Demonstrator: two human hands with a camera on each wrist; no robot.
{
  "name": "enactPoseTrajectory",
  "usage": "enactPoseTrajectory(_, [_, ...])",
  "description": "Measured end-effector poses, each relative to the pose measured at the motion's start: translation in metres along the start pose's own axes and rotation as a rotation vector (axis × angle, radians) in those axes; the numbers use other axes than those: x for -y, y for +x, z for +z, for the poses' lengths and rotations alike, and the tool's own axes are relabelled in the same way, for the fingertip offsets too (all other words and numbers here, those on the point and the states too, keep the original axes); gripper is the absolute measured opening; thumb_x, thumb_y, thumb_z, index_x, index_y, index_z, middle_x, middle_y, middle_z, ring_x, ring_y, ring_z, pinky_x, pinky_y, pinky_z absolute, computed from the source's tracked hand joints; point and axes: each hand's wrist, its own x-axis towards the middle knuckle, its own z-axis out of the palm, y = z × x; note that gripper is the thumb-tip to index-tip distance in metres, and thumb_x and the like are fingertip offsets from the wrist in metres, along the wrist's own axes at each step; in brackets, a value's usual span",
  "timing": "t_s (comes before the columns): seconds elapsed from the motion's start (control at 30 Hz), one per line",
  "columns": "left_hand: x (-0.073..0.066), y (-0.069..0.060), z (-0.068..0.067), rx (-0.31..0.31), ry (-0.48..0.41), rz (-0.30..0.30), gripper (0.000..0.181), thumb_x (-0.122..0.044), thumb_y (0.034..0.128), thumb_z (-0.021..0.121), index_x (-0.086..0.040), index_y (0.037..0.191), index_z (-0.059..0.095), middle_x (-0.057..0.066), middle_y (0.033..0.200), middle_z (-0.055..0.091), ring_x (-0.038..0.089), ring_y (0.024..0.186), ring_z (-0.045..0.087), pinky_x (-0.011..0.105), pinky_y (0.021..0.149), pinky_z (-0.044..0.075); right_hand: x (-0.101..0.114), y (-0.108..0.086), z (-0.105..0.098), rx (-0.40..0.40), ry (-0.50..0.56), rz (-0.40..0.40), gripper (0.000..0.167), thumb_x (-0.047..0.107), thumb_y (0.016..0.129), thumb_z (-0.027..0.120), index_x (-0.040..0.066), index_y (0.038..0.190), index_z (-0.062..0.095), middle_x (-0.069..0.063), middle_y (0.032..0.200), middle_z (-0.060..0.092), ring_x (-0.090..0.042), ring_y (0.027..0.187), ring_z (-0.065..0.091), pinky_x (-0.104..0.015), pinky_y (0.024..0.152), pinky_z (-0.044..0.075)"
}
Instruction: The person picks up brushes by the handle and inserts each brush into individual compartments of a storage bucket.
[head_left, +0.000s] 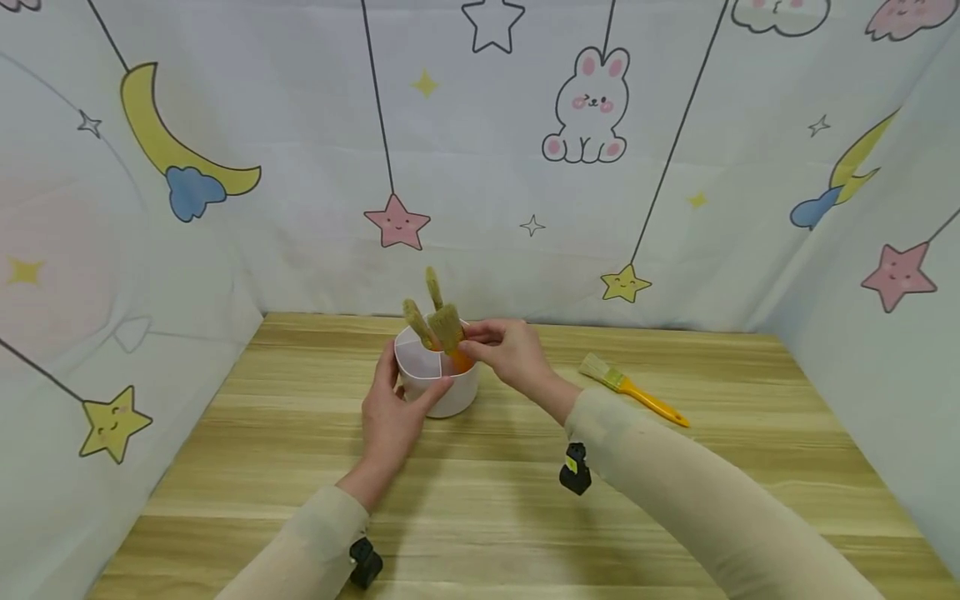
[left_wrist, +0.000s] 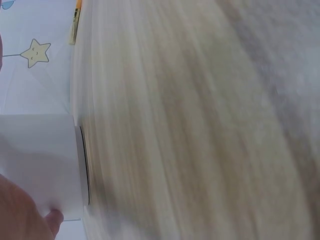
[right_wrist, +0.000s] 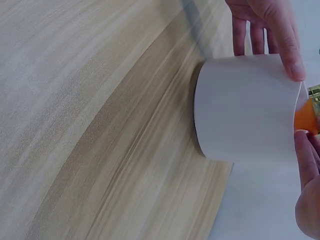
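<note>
A white round holder with inner dividers (head_left: 456, 400) stands on the table, and my left hand (head_left: 393, 421) grips it, fingers on the far left side and thumb at the near rim. My right hand (head_left: 513, 354) pinches a paintbrush (head_left: 447, 327) near its ferrule at the holder's right rim. That brush points bristles up, its orange handle (right_wrist: 304, 117) going down inside; the lower end is hidden. Two more brushes stand bristles up in the holder: a left brush (head_left: 415, 321) and a back brush (head_left: 433, 287).
Another paintbrush (head_left: 633, 390) with a yellow-orange handle lies on the wooden table (head_left: 480, 533), right of the holder and beyond my right forearm. A white cloth backdrop (head_left: 480, 167) with printed stars and a rabbit closes off the back and sides.
</note>
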Motion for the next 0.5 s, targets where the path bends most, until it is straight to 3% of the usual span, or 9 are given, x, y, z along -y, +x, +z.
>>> enactPoseTrajectory(0.5, [0.000, 0.000, -0.001, 0.004, -0.012, 0.016, 0.101, -0.046, 0.0853, 0.092, -0.025, 0.167, 0.036, -0.002, 0.168, 0.042, 0.021, 0.156, 0.040, 0.056, 0.120, 0.045, -0.006, -0.006, -0.022, -0.011, -0.026, -0.058, 0.034, 0.019, 0.099, 0.080, 0.003, 0.129, 0.077, -0.011, 0.118, 0.080, -0.025, 0.106, 0.078, -0.036, 0.089, 0.066])
